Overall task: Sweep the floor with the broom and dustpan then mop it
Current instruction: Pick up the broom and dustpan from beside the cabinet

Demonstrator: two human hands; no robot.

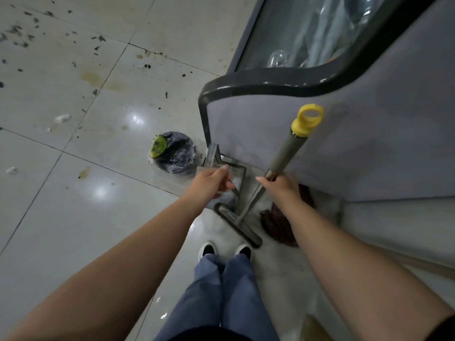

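Beside the bagged bin (175, 156), left hand (209, 184) grips the dustpan (230, 183), right hand (283, 187) the broom (248, 212).

bin (173, 155) left of dustpan (227, 178), perhaps touching

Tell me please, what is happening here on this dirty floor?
A person stands beside a grey cabinet. The right hand grips the broom handle, with the broom head resting on the floor near the feet. The left hand holds the dustpan. Dark debris is scattered over the tiles, so sweeping is not finished. A lined bin stands nearby.
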